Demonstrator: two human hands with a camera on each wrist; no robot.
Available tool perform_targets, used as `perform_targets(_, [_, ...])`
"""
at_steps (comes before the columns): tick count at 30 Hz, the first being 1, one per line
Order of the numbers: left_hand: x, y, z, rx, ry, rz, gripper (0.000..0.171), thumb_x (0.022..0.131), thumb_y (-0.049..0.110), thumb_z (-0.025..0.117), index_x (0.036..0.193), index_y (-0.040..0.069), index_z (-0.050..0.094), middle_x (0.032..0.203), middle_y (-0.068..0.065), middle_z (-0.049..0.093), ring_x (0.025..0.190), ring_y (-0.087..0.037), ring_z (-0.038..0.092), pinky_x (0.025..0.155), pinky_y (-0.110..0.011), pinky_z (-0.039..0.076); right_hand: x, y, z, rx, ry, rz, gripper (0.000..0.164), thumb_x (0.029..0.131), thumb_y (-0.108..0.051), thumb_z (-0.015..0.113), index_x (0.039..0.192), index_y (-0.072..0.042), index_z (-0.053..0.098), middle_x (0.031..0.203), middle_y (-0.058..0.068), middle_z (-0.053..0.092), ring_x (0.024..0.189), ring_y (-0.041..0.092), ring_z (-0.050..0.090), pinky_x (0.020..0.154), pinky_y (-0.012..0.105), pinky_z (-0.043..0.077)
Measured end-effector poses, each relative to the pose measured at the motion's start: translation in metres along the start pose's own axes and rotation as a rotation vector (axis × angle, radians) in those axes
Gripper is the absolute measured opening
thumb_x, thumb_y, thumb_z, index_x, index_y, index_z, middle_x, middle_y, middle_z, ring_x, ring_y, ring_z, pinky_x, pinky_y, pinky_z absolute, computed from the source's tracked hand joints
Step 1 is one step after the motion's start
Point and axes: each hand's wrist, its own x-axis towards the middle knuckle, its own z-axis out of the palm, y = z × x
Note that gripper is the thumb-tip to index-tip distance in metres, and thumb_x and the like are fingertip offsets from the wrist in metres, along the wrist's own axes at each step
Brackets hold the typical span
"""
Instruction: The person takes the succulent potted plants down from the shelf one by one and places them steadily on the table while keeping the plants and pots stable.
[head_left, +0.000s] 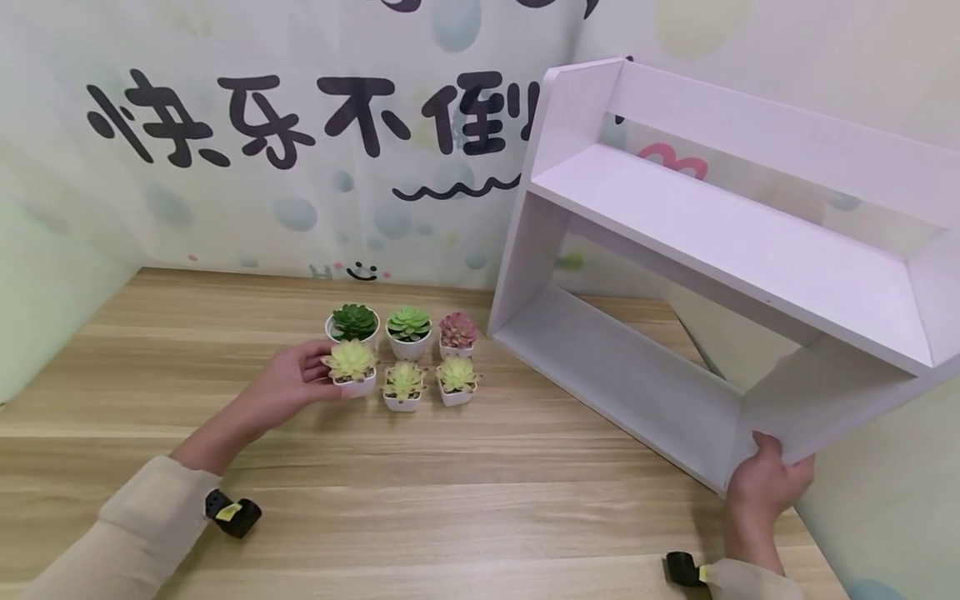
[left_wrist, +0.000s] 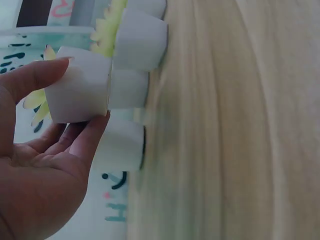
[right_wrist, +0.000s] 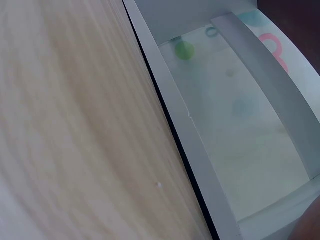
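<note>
My left hand (head_left: 287,390) pinches the white square pot of a pale yellow-green succulent (head_left: 351,362) between thumb and fingers. In the left wrist view this pot (left_wrist: 82,85) is off the tabletop. Beside it stand two similar yellow-green succulents (head_left: 403,383) in white pots. Behind them are a dark green succulent (head_left: 354,322), a bright green one (head_left: 408,323) and a reddish one (head_left: 457,330). On the right, my right hand (head_left: 768,492) grips the lower right side panel of a white two-tier shelf (head_left: 727,242), its thumb inside; the other fingers are mostly hidden.
The shelf stands at an angle on the wood-grain table (head_left: 450,508), near its right edge. A printed cloth (head_left: 300,192) with dark lettering hangs behind the table. Each sleeve carries a small black camera, one at the left wrist (head_left: 238,517).
</note>
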Motion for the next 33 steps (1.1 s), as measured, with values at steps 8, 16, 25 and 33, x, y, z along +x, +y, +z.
perform_targets(8, [0.006, -0.022, -0.002, -0.009, -0.024, 0.011, 0.076, 0.088, 0.011, 0.074, 0.146, -0.016, 0.034, 0.143, -0.035, 0.05, 0.134, -0.043, 0.052, 0.101, -0.024, 0.052, 0.0, 0.001, 0.001, 0.008, 0.005, -0.017, 0.039, 0.092, -0.001, 0.051, 0.126, -0.015, 0.063, 0.121, -0.012, 0.065, 0.119, 0.007, 0.055, 0.112, 0.019, 0.037])
perform_targets(16, [0.01, -0.033, -0.001, -0.017, -0.053, -0.015, 0.075, 0.085, 0.01, 0.075, 0.145, -0.014, 0.038, 0.142, -0.033, 0.054, 0.134, -0.042, 0.053, 0.102, -0.024, 0.053, 0.0, 0.0, 0.0, 0.005, -0.001, -0.021, 0.041, 0.091, 0.0, 0.051, 0.128, -0.013, 0.063, 0.123, -0.01, 0.065, 0.121, 0.008, 0.054, 0.112, 0.018, 0.037])
perform_targets(25, [0.01, -0.034, 0.0, -0.005, -0.068, -0.009, 0.073, 0.085, 0.01, 0.074, 0.145, -0.013, 0.039, 0.142, -0.033, 0.054, 0.135, -0.042, 0.052, 0.103, -0.028, 0.052, -0.001, 0.0, 0.0, -0.008, -0.019, -0.002, 0.04, 0.093, -0.002, 0.051, 0.129, -0.016, 0.062, 0.129, -0.009, 0.063, 0.125, 0.009, 0.052, 0.116, 0.02, 0.034])
perform_targets(33, [0.008, -0.033, -0.002, -0.006, -0.12, -0.001, 0.082, 0.089, 0.01, 0.072, 0.15, -0.017, 0.026, 0.151, -0.041, 0.036, 0.142, -0.054, 0.037, 0.114, -0.053, 0.038, -0.017, -0.026, -0.011, -0.064, -0.103, 0.151, 0.04, 0.097, -0.011, 0.058, 0.136, -0.021, 0.052, 0.125, -0.014, 0.057, 0.117, 0.005, 0.051, 0.103, 0.016, 0.04])
